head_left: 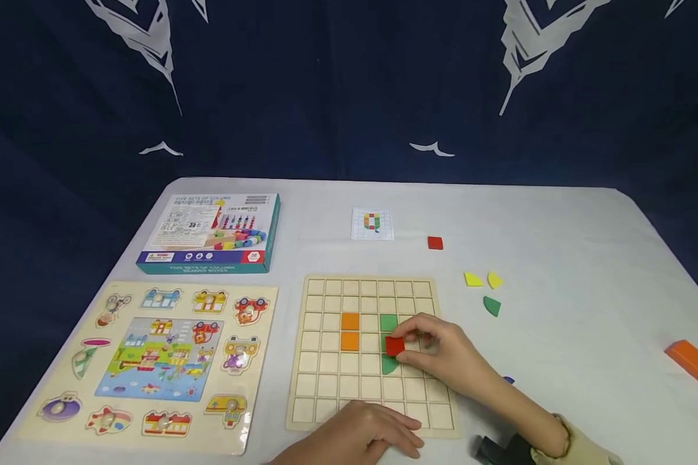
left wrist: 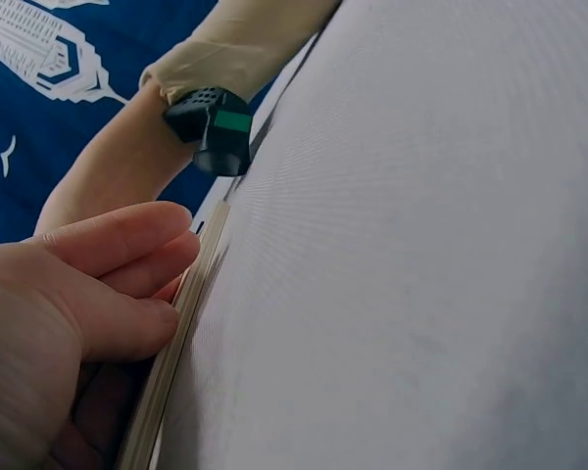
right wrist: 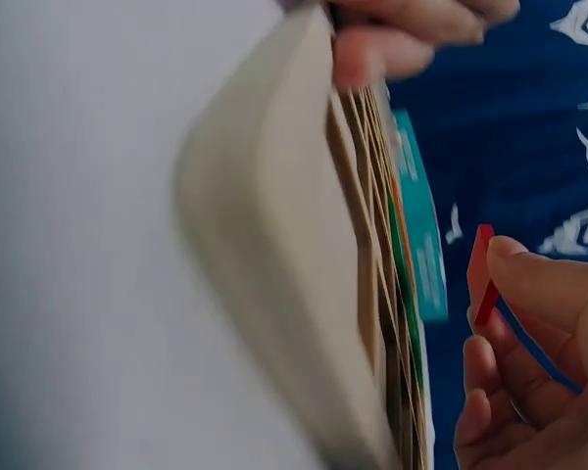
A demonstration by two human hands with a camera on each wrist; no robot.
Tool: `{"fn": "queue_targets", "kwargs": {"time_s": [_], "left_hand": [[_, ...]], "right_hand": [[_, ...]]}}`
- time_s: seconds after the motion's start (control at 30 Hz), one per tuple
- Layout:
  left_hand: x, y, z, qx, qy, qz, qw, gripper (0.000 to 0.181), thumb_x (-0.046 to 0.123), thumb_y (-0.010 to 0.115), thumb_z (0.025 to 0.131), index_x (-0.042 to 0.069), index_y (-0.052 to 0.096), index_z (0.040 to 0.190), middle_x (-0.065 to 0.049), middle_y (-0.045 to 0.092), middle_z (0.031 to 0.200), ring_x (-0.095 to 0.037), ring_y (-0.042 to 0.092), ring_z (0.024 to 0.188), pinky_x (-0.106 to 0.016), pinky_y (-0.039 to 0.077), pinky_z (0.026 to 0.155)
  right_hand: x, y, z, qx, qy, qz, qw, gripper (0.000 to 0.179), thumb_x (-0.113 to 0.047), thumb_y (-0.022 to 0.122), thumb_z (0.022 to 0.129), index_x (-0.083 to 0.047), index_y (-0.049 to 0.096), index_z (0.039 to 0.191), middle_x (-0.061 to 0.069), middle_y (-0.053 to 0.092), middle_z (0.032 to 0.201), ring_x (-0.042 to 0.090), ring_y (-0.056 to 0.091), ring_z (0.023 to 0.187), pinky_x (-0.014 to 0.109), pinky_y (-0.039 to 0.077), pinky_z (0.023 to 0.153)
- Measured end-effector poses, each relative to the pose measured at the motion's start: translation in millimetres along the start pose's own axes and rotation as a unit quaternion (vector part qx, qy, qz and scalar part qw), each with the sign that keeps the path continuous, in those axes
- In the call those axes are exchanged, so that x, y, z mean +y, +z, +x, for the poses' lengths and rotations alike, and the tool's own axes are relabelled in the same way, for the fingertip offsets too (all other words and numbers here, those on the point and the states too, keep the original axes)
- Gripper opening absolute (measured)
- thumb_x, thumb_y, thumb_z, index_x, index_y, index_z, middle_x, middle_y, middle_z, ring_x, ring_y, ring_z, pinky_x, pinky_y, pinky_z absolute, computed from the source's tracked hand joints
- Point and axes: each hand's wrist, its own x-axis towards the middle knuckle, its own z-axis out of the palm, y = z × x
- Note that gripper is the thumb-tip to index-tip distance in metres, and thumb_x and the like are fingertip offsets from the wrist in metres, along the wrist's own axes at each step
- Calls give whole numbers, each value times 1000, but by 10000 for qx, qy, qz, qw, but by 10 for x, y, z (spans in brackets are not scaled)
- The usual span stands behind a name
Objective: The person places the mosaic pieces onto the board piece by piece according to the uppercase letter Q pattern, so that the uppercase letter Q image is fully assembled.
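My right hand (head_left: 442,349) pinches a red square tile (head_left: 394,347) between thumb and fingers over the wooden grid board (head_left: 326,361). In the right wrist view the red tile stands apart from the board, held by its edges. It overlaps green pieces (head_left: 388,321) set in the grid, one with a curved side below it. Two orange square tiles (head_left: 350,331) sit in cells further left. My left hand (head_left: 360,433) rests at the board's front edge with loosely extended fingers. The left wrist view has this hand (left wrist: 88,294) beside the board's edge, holding nothing.
Behind the board lie a small pattern card (head_left: 357,231) and a loose red tile (head_left: 435,243). To the right are yellow pieces (head_left: 473,279), a curved green piece (head_left: 492,306) and an orange block (head_left: 695,367). A picture puzzle (head_left: 256,361) and a box (head_left: 209,223) occupy the left.
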Motion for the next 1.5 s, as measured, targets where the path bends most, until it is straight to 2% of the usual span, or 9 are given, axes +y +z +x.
{"fn": "queue_targets", "kwargs": {"time_s": [0.1,0.27,0.43,0.73,0.9,1.03,1.2,1.33,1.5], "left_hand": [[10,-10,4,-3,-19,19,10000,38,-22,53,75,5,74,90,3,69,100,4,51,110,-12,40,87],[26,-6,3,-60,-72,53,9999,36,-21,54,76,6,74,87,3,69,98,4,51,110,-11,39,88],[21,-2,7,1,-42,58,10000,34,-21,55,76,5,74,88,3,69,98,4,51,109,-11,39,88],[17,-10,5,61,87,285,9995,32,-18,57,79,8,74,86,5,69,98,4,51,110,-11,39,88],[27,-9,6,32,-25,215,9998,31,-18,57,79,7,74,87,5,69,98,4,51,110,-12,38,89],[38,-14,12,9,-166,-3,9999,31,-19,57,79,5,74,88,4,69,98,3,51,110,-12,39,89],[55,-31,10,9,-359,-213,9991,33,-21,57,78,5,74,90,4,69,100,3,51,110,-12,40,87],[70,-31,3,34,-389,-208,9990,34,-21,57,78,6,74,90,6,69,99,3,52,109,-13,40,87],[80,-8,11,112,-296,-192,9993,35,-22,57,77,6,74,88,5,69,98,3,52,108,-13,41,87]], "right_hand": [[-17,110,48,-214,-32,25,9998,30,-9,80,72,-21,67,96,-13,61,95,12,57,89,28,48,75],[-50,220,90,-449,-282,-318,9981,31,-11,83,69,-22,67,93,-17,60,95,9,51,97,30,46,84],[-60,265,99,-543,-394,-687,9954,29,-14,84,69,-22,67,92,-18,59,94,8,49,94,29,46,80],[-34,333,116,-560,-645,-842,9928,30,-16,84,68,-21,69,93,-17,59,92,7,46,92,29,44,80],[-59,339,122,-562,-659,-929,9919,30,-18,84,68,-21,69,94,-18,60,92,6,45,92,31,42,81],[-79,236,182,-463,-515,-534,9962,27,-16,82,71,-17,69,95,-14,61,92,9,50,90,29,45,79],[-48,-28,333,-153,-163,62,9997,17,-8,76,78,-11,68,93,-9,61,80,13,55,76,28,46,68],[21,-282,482,130,174,-23,9998,11,-7,71,83,-7,69,93,-6,61,75,14,53,71,26,38,59],[198,-616,719,472,539,-28,9974,16,-8,66,88,1,66,100,8,64,88,17,54,80,26,38,62]]}}
